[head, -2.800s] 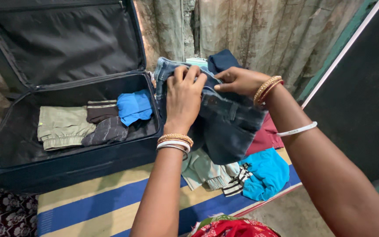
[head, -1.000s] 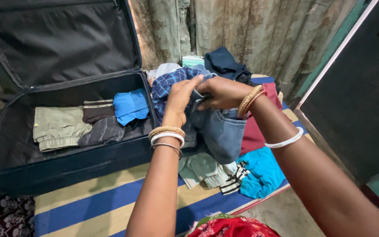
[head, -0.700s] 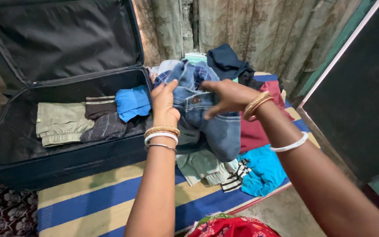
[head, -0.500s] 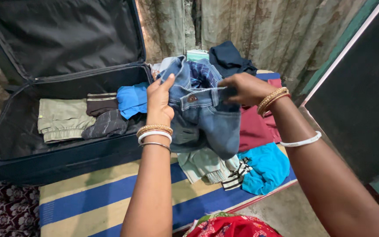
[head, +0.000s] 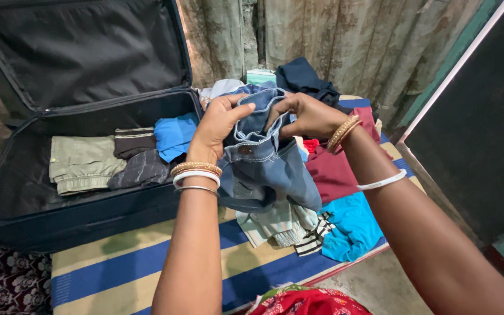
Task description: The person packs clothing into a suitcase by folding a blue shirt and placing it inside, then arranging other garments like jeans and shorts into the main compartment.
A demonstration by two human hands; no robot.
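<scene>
Both of my hands hold a pair of blue denim jeans [head: 266, 169] in the air beside an open dark blue suitcase [head: 88, 210]. My left hand [head: 217, 125] grips the waistband on the left, and my right hand [head: 307, 114] grips it on the right; the two hands are close together. The jeans hang down bunched below them. Inside the suitcase lie a folded olive garment [head: 80, 163], a dark striped garment [head: 138, 160] and a bright blue garment [head: 176, 135].
A pile of loose clothes lies on a striped blue and yellow mat [head: 123, 265]: a maroon piece [head: 336, 172], a turquoise piece [head: 351, 224], a pale green piece [head: 272, 224], a navy piece [head: 301, 79]. A curtain hangs behind. A dark door [head: 479, 134] stands at right.
My hands have drawn together on the jeans' waistband, which was spread wide half a second ago. The waistband is now bunched and folded between them.
</scene>
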